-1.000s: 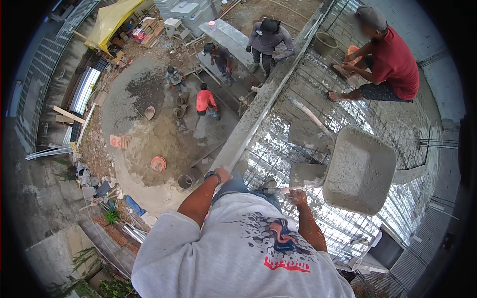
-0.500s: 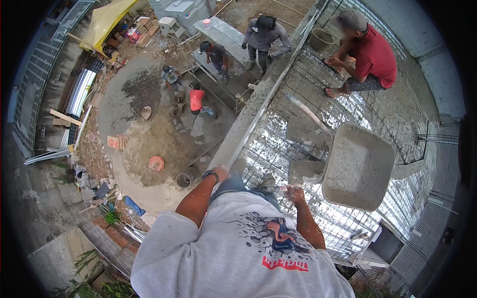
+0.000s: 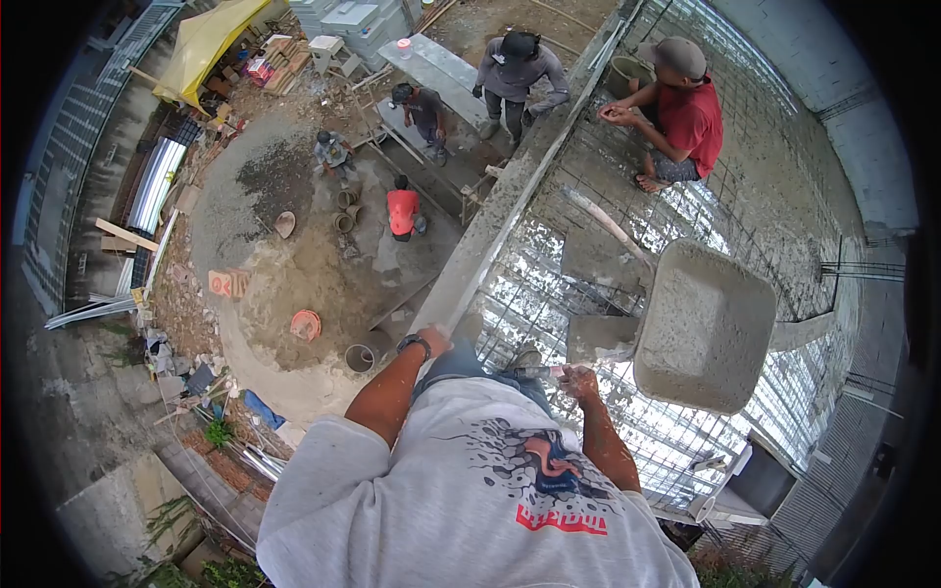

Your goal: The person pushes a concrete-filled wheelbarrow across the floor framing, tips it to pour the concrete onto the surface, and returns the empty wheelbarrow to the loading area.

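Observation:
My right hand (image 3: pixel 579 382) is closed round one handle (image 3: pixel 537 372) of a wheelbarrow, beside my leg. The wheelbarrow's grey tray (image 3: pixel 708 323), coated with cement, lies to the right of that hand. Its other handle (image 3: pixel 603 220) points up and left, away from me. My left hand (image 3: pixel 434 342), with a dark watch at the wrist, is beside my knee at the concrete ledge (image 3: pixel 480 265). Its fingers are mostly hidden, so whether it touches the ledge or my leg is unclear.
Steel mesh (image 3: pixel 520 284) covers the floor under the wheelbarrow. A person in a red shirt (image 3: pixel 691 127) squats there near a bucket (image 3: pixel 627 76). Below the ledge, several people work near a sand pile (image 3: pixel 284 279), an orange bucket (image 3: pixel 306 324) and a dark bucket (image 3: pixel 362 357).
The squatting person on the mesh has shifted left, hands now nearer the bucket. Below, the person in red has lowered into a crouch. My hands and the wheelbarrow stay nearly the same.

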`<state>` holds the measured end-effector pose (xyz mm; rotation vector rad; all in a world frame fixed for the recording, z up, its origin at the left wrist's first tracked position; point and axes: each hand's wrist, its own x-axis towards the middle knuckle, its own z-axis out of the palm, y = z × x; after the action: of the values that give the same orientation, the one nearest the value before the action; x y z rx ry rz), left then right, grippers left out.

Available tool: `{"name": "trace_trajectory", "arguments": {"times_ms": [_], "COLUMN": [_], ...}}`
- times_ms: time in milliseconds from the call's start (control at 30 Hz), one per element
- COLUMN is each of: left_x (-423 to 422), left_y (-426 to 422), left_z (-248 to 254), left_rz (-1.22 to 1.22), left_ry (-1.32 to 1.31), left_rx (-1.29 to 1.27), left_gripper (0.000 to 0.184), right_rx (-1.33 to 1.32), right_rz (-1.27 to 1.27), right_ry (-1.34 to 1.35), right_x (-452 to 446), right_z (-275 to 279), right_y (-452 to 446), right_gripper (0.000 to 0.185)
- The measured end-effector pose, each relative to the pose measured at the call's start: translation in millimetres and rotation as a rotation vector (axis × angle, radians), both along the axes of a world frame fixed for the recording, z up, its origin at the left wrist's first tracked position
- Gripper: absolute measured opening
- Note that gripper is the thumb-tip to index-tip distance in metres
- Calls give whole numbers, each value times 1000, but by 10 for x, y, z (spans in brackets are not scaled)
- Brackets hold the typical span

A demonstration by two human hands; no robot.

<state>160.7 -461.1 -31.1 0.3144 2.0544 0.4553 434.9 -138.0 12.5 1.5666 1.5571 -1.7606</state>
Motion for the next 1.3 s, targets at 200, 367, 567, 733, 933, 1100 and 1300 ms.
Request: {"name": "trace_trajectory", "arguments": {"times_ms": [200, 367, 567, 733, 933, 1100, 1300], "left_x": [-5, -9, -8, -43, -30, -22, -5], "left_y": [34, 35, 41, 103, 71, 75, 72], "left_z": [127, 109, 48, 260, 75, 90, 54], "left_rz": [-25, -18, -47, -158, -22, -47, 4], "left_ry": [16, -2, 3, 68, -3, 25, -24], "left_rx": [-13, -12, 0, -2, -2, 21, 2], "left_gripper": [38, 40, 39, 38, 37, 36, 35], "right_rx": [8, 50, 58, 38, 24, 9, 41], "right_rz": [6, 63, 88, 52, 60, 12, 43], "right_ry": [-20, -55, -32, -12, -31, 13, -46], "right_x": [111, 92, 51, -19, -61, -9, -28], "right_z": [-128, -48, 75, 161, 186, 95, 112], "right_y": [-11, -30, -18, -25, -9, -9, -24], "right_gripper": [33, 35, 38, 34, 32, 40, 33]}}
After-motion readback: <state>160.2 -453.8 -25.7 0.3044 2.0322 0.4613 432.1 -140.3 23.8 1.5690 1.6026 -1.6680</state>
